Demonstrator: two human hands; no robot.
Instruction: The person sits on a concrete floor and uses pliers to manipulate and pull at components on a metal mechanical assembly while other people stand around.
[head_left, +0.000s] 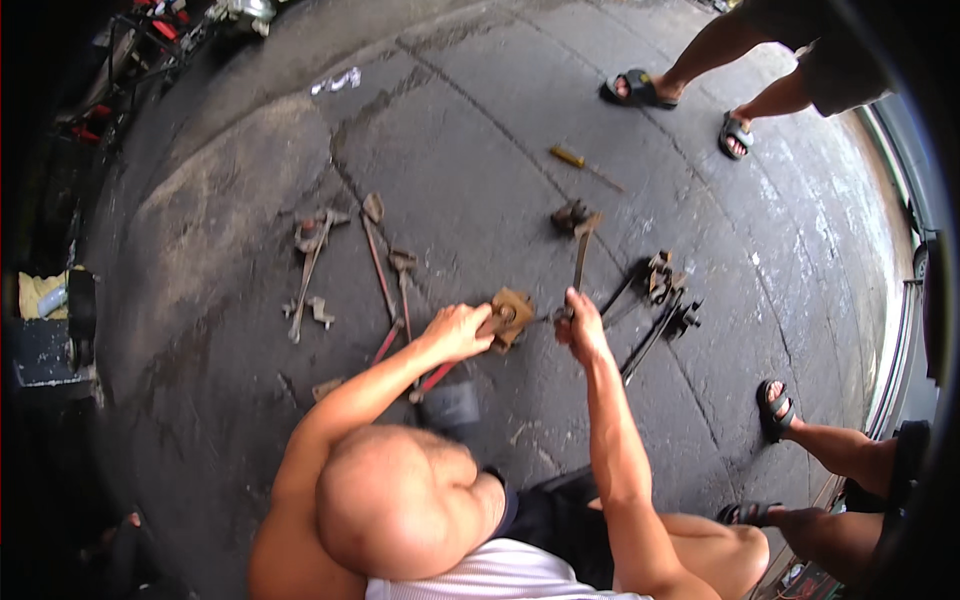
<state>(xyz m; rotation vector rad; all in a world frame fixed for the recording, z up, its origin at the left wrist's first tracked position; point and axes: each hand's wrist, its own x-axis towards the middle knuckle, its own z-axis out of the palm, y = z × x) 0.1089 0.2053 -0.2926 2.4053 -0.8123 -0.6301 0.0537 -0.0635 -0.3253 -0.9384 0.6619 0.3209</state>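
Observation:
My left hand (462, 332) is closed on the near-left side of a rusty, blocky metal part (513, 312) with a round hole or boss in its face. To the right of that part, my right hand (582, 325) is closed around a flat metal bar (582, 258) pointing away from me. The bar's far end reaches a dark, rusty metal lump (573, 216); I cannot tell whether they are joined. Something thin and dark spans between my right hand and the rusty part, too small to name.
Left on the concrete floor lie a rusty levered part (313, 245), a red-handled long tool (377, 255) and a slim rod (405, 285). Right are dark metal fittings (662, 280); beyond, a yellow-handled screwdriver (568, 157). Sandaled feet (640, 88) (776, 408) of others stand nearby.

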